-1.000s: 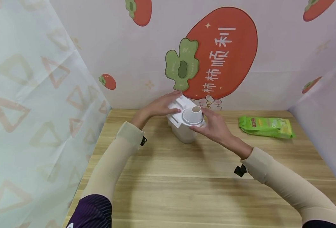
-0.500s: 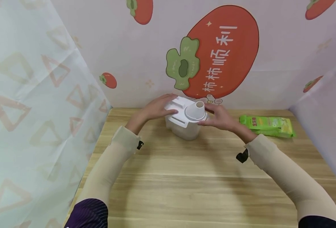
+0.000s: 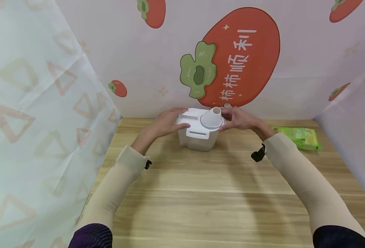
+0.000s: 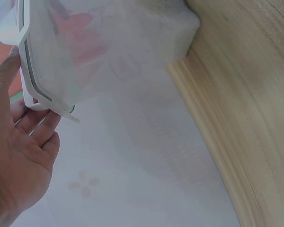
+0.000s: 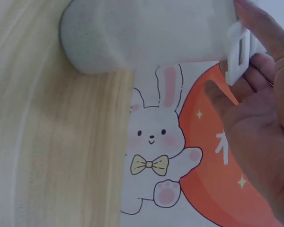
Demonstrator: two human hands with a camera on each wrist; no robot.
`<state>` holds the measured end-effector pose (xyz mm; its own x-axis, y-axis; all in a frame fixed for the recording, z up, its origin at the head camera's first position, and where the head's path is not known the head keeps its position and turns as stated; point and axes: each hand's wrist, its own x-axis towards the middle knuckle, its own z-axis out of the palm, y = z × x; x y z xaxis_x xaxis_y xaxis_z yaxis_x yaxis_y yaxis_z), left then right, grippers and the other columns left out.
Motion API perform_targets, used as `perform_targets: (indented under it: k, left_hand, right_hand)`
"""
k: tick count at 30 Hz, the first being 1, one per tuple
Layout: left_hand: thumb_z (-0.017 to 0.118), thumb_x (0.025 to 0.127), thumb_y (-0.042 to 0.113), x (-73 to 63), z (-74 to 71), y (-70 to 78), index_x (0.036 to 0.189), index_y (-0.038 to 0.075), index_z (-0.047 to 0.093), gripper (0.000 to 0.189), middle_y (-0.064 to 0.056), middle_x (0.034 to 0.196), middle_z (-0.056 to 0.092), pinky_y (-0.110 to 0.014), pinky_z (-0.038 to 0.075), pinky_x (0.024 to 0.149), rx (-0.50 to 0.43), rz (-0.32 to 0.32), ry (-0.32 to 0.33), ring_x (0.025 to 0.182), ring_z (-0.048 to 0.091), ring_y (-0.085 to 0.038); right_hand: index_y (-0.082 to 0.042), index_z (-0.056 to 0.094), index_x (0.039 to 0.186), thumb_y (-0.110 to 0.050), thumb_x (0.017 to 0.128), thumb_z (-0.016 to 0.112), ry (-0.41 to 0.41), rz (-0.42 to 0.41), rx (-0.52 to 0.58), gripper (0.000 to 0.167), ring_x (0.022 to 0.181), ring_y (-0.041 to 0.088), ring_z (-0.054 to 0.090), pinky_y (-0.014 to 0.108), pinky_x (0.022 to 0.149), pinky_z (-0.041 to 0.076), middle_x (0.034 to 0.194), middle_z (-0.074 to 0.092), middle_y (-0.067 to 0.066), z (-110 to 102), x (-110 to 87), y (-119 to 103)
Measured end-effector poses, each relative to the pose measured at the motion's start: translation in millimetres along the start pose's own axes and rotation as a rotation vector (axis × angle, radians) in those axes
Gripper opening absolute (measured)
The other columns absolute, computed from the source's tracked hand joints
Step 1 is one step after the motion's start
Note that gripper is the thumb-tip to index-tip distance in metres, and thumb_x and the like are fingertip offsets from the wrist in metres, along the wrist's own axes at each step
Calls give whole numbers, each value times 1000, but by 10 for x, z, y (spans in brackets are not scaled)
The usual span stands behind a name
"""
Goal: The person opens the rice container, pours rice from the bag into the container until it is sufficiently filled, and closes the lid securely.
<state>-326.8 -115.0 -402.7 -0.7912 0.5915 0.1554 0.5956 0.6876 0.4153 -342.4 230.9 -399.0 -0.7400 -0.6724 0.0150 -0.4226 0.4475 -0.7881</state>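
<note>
A translucent white plastic storage container (image 3: 200,144) stands upright on the wooden tabletop, close to the back wall. Its white lid (image 3: 193,121) carries a cone-shaped cap (image 3: 211,119) toward the right and a slotted latch tab (image 3: 198,133) in front. My left hand (image 3: 165,124) grips the lid's left end, thumb at the front edge and fingers toward the back; the left wrist view has those fingers at the lid rim (image 4: 31,61). Around the right end, beside the cap, my right hand (image 3: 239,119) holds on with thumb in front. In the right wrist view another slotted tab (image 5: 239,52) lies by its fingers.
At the back right lies a green packet (image 3: 304,137), partly covered by my right forearm. Printed walls rise behind and at both sides of the table (image 3: 201,199).
Both hands have turned the container counterclockwise, so its long side lies nearly parallel to the back wall. My right hand has moved away from me, and its forearm now overlaps the green packet.
</note>
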Motion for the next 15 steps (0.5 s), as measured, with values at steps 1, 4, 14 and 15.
perform_targets:
  k: [1,4,14,15]
  left_hand:
    - [76,97,48,-10,-2,4,156,6,52,76,-16,158,54,-45,38,124,6,-3,6,148,49,-32]
    - [76,97,49,-36,-4,17,156,7,53,76,-15,157,55,-46,40,122,26,-7,21,146,50,-31]
    - [77,96,50,-82,18,41,154,8,56,75,-14,153,59,-46,44,119,53,-4,65,143,54,-31]
    - [77,95,50,-83,20,42,154,9,56,75,-14,154,59,-46,44,119,48,-5,67,143,54,-31]
  right_hand:
    - [-2,63,145,-7,87,88,-13,4,-2,64,124,25,60,29,114,49,135,69,11,-22,18,-5]
    - [-4,65,143,-8,87,88,-33,19,-21,61,109,25,50,24,92,48,118,67,11,-79,64,8]
    - [-6,64,145,-10,89,87,-66,51,-7,61,105,25,41,30,81,39,108,60,10,-111,92,14]
    - [-5,63,146,-10,89,87,-67,53,-7,62,107,25,43,28,83,42,111,62,10,-109,88,4]
